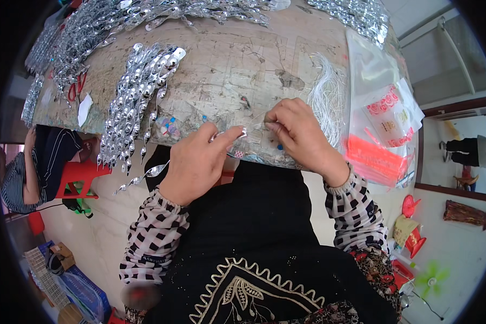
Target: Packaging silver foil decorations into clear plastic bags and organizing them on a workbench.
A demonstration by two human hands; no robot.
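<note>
Over the table's near edge, my left hand (pixel 197 159) is closed on a silver spiral strip (pixel 157 169). Its shiny end pokes out at the fingertips, and its twisted tail hangs below the hand. My right hand (pixel 299 132) faces it with thumb and forefinger pinched together; a thin pale thread (pixel 258 117) seems to run from that pinch toward the strip's end. Beside the right hand lies a bundle of white threads (pixel 326 89). A pile of silver spiral strips (pixel 132 102) lies left of my left hand, its ends hanging over the edge.
More silver spirals cover the table's (pixel 216 65) far side. Red-handled scissors (pixel 77 86) lie at left. Small coloured pieces (pixel 170 125) sit near the front edge. Clear plastic bags (pixel 386 116) and a red packet (pixel 375 159) are at right. Another person (pixel 24 175) is at left beside a red stool (pixel 83 170).
</note>
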